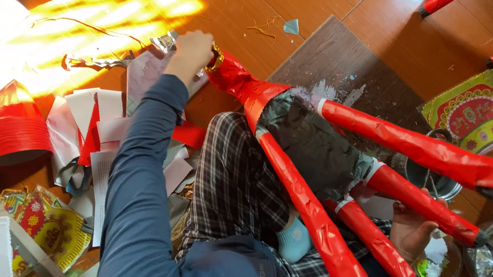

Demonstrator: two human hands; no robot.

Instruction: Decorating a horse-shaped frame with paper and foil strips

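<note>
Paper horse point(312, 145), a red and grey four-legged figure, lies across the person's lap on the wooden floor point(254, 0), belly and legs turned up. Its long axis runs from the narrow red neck at upper left down to the hindquarters at lower right, and the four red legs point(420, 146) splay out to the right and downward, grey hooves at their tips. It looks light and hollow, crinkled paper over a frame, stiff enough to keep its shape but easy to dent or tear; I'd judge the neck and thick body the safest places to hold, not the thin legs. The left hand point(191, 52) is closed around the neck end. The right hand point(411, 232) sits under the lower legs, fingers curled, but whether it grips one I cannot tell.
</note>
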